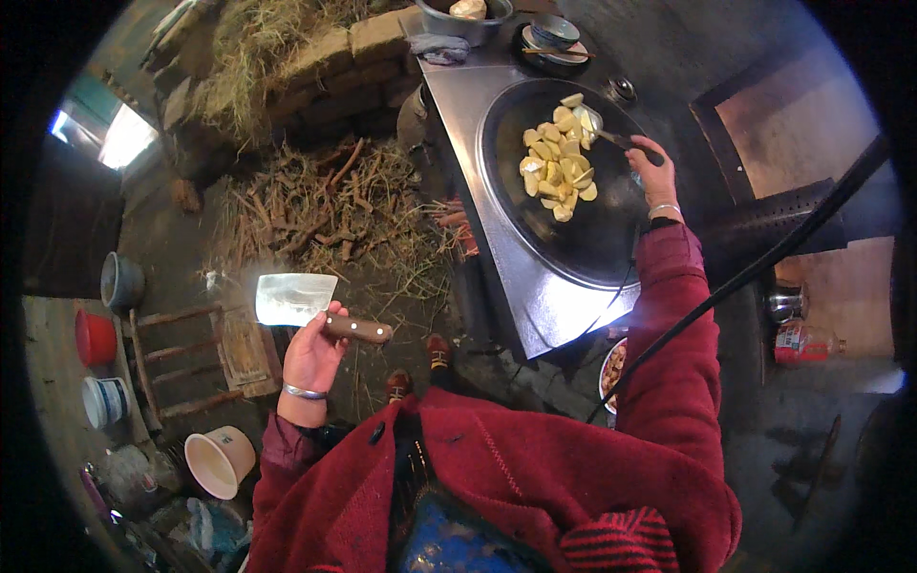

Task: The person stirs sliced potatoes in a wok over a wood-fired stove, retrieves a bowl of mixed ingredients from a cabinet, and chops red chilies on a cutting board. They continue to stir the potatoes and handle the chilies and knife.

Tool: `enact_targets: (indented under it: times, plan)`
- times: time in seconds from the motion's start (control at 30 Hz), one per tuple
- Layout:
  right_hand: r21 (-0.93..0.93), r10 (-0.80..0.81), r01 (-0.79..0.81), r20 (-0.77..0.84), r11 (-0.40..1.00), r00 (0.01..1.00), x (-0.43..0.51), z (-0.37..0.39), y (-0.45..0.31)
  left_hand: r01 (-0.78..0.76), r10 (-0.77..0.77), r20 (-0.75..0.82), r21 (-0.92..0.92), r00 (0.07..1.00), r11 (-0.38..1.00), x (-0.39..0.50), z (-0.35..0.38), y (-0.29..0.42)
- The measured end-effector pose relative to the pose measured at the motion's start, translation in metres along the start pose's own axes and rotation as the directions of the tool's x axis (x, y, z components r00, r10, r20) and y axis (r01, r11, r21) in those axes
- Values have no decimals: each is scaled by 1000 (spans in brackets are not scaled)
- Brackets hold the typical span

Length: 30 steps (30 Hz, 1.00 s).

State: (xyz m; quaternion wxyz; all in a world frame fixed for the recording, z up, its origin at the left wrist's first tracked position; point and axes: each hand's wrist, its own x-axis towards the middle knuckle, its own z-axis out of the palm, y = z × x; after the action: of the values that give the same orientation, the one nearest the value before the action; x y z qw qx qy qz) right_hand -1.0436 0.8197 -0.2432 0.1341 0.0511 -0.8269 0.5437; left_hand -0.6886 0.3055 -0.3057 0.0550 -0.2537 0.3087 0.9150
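My left hand [314, 354] is closed around the lower part of a cleaver [295, 299], near where its wooden handle [362, 329] meets the broad blade. The cleaver is away from the stove, above the floor. At the right, my right hand [653, 172] grips the dark handle of a metal ladle or spatula [589, 120], whose head touches the far edge of a heap of pale cut potato pieces [555, 161]. These lie in a large dark wok [609, 222] set into the metal stove top [469, 136].
Behind the wok stand stacked bowls [555, 30], a grey cloth [438, 49] and a basin [466, 27]. Firewood and straw [322, 208] cover the floor left of the stove. A bowl of food [611, 376] sits beside the stove's near corner. A black strap [759, 268] crosses the right side.
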Motion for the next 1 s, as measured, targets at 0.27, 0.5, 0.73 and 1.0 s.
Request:
enact_targets:
  times: [0.27,0.5,0.73,1.0]
  plan:
    - [-461,-122,538,668,706,734,-90,48,-71,25,-24,68,-22,997,999,6,-1,3]
    - [-476,-105,438,577,762,810,-142,9,-124,24,-23,99,-10,995,1000,7,-3,7]
    - [-554,108,374,653,744,750,-206,-4,-159,76,-74,208,1,975,997,8,-10,10]
    - [-566,172,421,718,709,674,-226,-19,-193,78,-80,186,18,979,997,3,-8,12]
